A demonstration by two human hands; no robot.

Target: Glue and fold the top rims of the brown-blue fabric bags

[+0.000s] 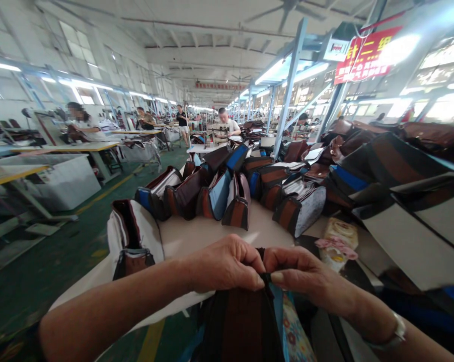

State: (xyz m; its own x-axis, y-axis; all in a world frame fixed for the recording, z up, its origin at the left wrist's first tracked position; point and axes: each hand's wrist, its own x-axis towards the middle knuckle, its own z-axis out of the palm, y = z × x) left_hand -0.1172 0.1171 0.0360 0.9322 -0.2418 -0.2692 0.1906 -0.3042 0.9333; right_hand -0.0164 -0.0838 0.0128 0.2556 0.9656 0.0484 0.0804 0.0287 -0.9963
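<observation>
Pinching the top edge of a brown-and-black bag (242,322) held low at centre, just in front of the white table (212,229). Left hand (227,264) and right hand (300,274) both closed on that edge, thumbs pressed to fingertips, knuckles nearly touching. Blue lining and floral fabric (295,334) show beside it. Row of finished bags (212,193) stands further back. Risk, as judged: grip sits on a narrow edge; uneven pull could slip it or skew the seam.
</observation>
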